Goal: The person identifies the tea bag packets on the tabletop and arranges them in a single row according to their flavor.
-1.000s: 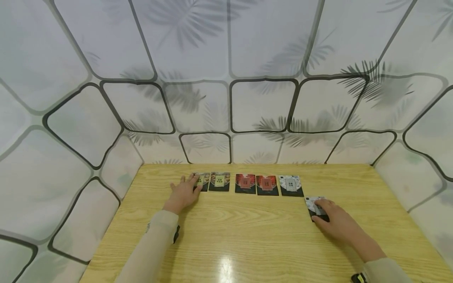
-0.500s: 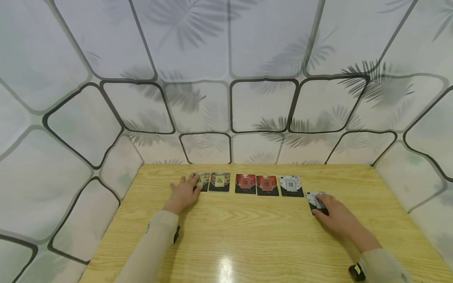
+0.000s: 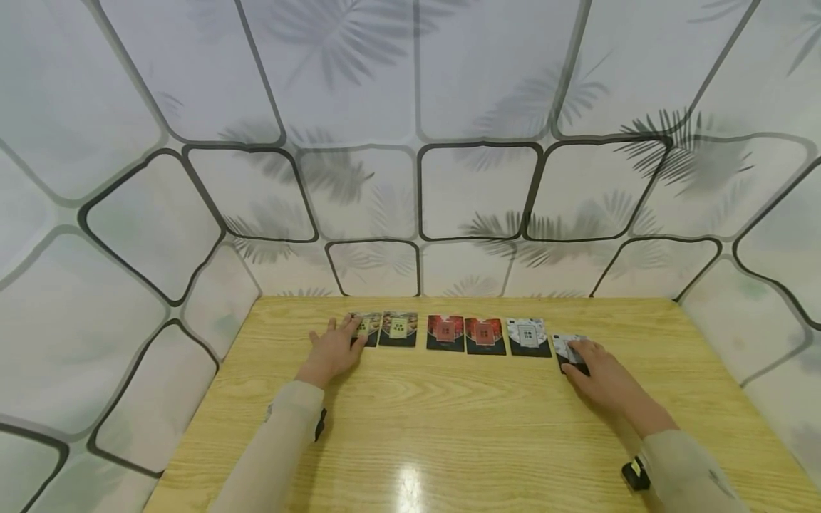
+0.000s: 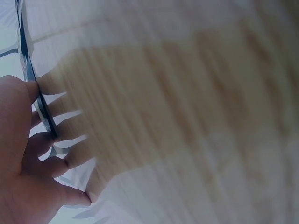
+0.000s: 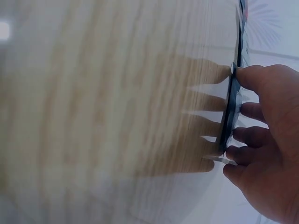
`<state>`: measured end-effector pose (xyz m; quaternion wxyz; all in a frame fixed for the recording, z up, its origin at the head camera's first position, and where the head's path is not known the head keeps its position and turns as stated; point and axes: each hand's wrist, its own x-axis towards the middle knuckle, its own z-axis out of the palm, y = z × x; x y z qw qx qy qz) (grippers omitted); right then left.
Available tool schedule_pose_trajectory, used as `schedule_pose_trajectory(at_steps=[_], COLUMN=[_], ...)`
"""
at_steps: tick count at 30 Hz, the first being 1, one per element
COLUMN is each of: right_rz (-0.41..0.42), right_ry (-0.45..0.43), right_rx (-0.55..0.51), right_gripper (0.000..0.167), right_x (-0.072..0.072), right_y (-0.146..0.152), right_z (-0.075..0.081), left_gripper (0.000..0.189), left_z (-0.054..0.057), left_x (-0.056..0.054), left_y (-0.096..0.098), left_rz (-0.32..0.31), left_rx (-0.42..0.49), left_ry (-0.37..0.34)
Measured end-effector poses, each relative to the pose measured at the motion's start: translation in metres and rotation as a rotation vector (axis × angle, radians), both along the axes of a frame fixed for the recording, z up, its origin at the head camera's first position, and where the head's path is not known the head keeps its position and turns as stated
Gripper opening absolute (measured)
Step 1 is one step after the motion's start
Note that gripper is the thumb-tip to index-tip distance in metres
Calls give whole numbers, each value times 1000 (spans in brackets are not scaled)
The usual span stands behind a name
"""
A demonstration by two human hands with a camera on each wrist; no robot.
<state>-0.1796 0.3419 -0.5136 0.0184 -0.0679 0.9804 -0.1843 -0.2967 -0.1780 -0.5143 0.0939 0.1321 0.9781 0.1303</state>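
Flat printed packets lie in a row along the back of the wooden table. My left hand (image 3: 330, 354) rests with spread fingers over the leftmost yellow-labelled packet (image 3: 370, 329), covering its left side. Beside that lies a matching yellow-labelled packet (image 3: 398, 329). Two red packets (image 3: 445, 333) follow, then a white-and-black packet (image 3: 529, 337). At the row's right end, my right hand (image 3: 606, 377) touches another white-and-black packet (image 3: 567, 349), fingertips on its face and thumb at its near edge. Both wrist views show packets almost edge-on, against the left thumb (image 4: 32, 89) and right thumb (image 5: 247, 76).
A pale patterned backdrop (image 3: 474, 185) with leaf prints and dark outlines rises directly behind the table and along both sides. Bare wood grain of the table (image 3: 436, 427) stretches in front of the row, with a bright reflection near the front.
The right hand has slid its white-and-black packet away from the person, towards the back of the table and level with the row. The left hand has stayed in place.
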Motion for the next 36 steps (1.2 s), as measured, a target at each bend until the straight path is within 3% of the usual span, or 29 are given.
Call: schedule_pose_trajectory(at_steps=[17, 30, 36], right_rz=[-2, -14, -19], right_ry=[-17, -57, -70], right_rx=[1, -21, -30], right_gripper=[67, 71, 70], right_x=[-21, -24, -26], right_y=[1, 0, -3], right_z=[-3, -1, 0], left_gripper=[63, 63, 62], left_z=[0, -4, 0], left_x=[1, 0, -1], left_y=[0, 2, -1], left_rz=[-5, -5, -12], left_rx=[5, 8, 8], left_ry=[3, 4, 3])
